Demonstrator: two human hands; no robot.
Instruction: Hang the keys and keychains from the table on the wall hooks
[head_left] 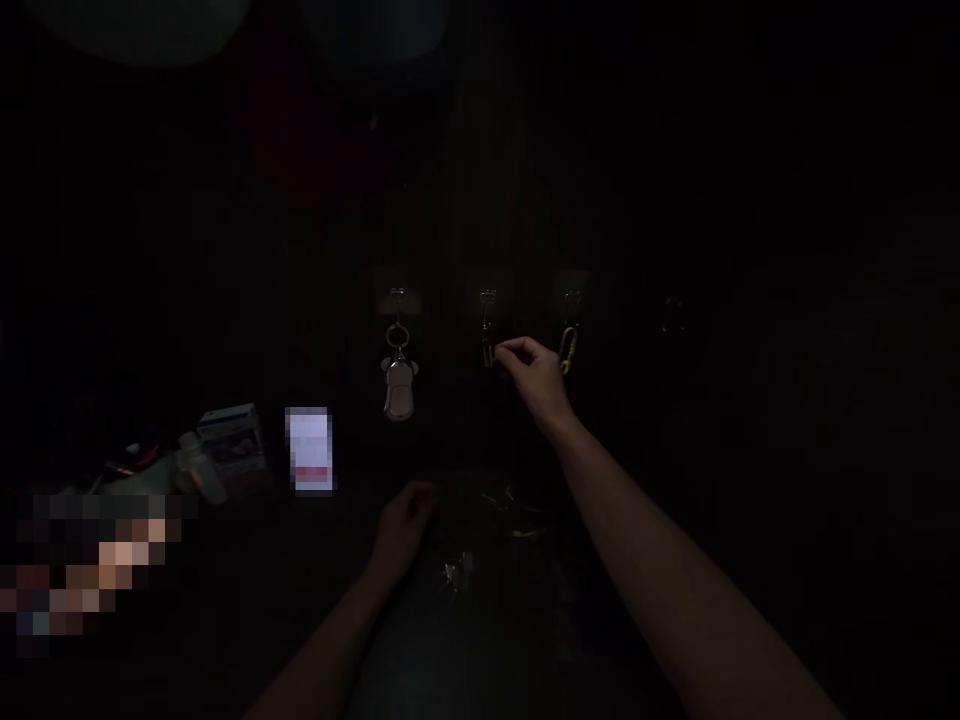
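The scene is very dark. My right hand is closed in a pinch, thumb and forefinger at the lower end of a small narrow keychain that hangs from a wire hook. Behind that wrist, a yellow braided loop hangs from another hook. To the left hangs a pale bear-shaped keychain on a metal ring. My left hand lies low near the table surface, its fingers loosely bent and the thumb apart. Nothing shows in it, though its fingertips are dim.
Small clear pieces and a yellow bit lie right of my left hand. A lit, blurred-out screen stands at left, beside a small box and a whitish bottle. A further hook shows faintly at right.
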